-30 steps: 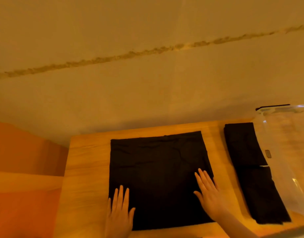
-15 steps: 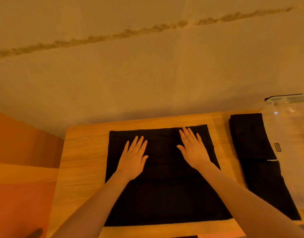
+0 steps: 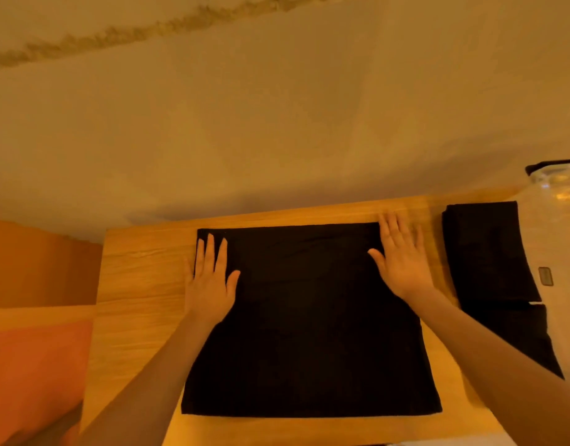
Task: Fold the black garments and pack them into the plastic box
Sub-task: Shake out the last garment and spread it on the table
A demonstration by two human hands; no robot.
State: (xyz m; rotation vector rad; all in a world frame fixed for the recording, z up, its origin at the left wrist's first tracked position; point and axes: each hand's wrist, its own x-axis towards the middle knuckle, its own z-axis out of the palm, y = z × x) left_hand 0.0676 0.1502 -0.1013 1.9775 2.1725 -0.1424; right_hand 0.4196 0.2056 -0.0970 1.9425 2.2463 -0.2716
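A black garment point(image 3: 309, 323) lies flat as a large square in the middle of the wooden table point(image 3: 138, 284). My left hand point(image 3: 211, 278) presses flat on its far left corner, fingers straight. My right hand point(image 3: 401, 259) lies flat on its far right corner, fingers spread and reaching over the cloth's edge. To the right lie two folded black garments point(image 3: 489, 252), one behind the other, partly under the clear plastic box point(image 3: 563, 220) at the right edge.
A plain wall rises right behind the table's far edge. An orange surface point(image 3: 36, 365) lies left of the table, lower down. A small grey tag point(image 3: 545, 276) shows on the box wall.
Both hands slid from the near edge to the far edge of the garment, then apart toward its two far corners. The view has tilted down and moved closer.
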